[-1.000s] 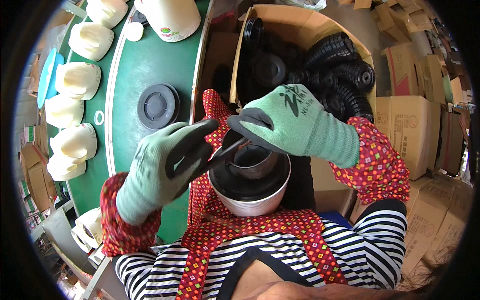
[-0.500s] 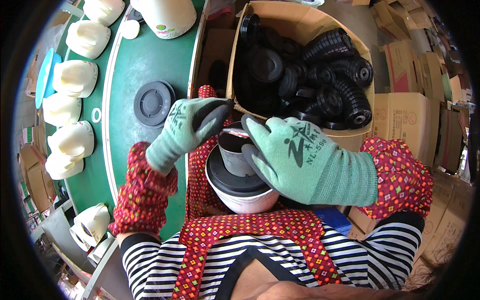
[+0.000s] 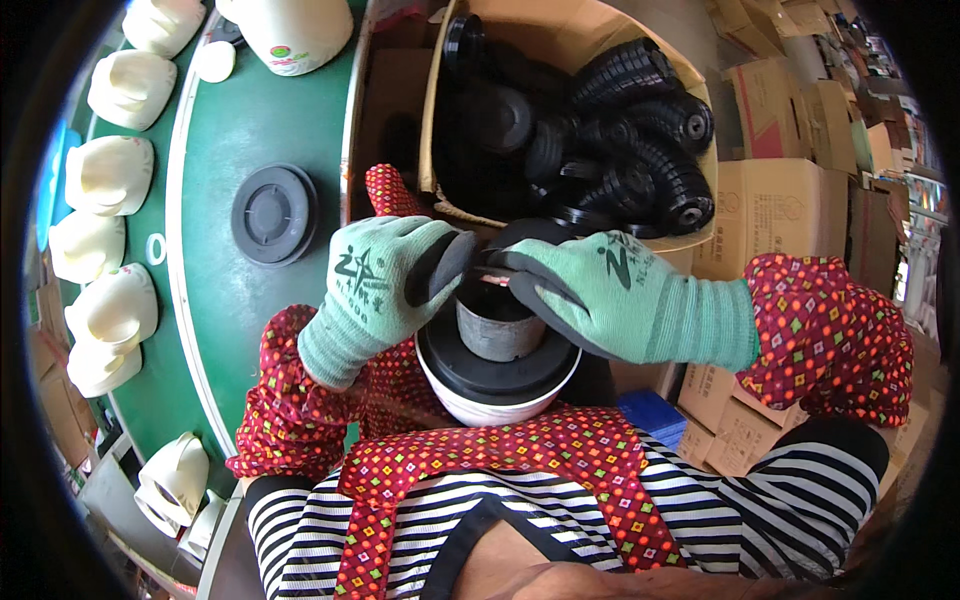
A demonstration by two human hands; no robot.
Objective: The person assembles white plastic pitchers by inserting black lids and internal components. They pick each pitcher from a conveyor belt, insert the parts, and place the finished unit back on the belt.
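The dark-coated fingertips of the left hand, in a green knit glove, curl closed against the top rim of a dark grey cylindrical plastic insert, and the fingertips of the right hand, gloved the same way, pinch in from the other side, so the two hands meet over the insert and grip it between them, seemingly to keep it centred and upright. What the fingertips press on right at the rim is too hidden to tell; a small pale edge shows between them. The insert stands in the middle of a black round plastic lid that caps a white round plastic tub, held close against the person's body just above the red patterned apron, probably to brace it. Behind the hands, an open cardboard box of stacked black ribbed plastic parts sits within reach. To the left, a lone black round disc lies flat on the green table, with cream-coloured moulded shells lined along its far edge.
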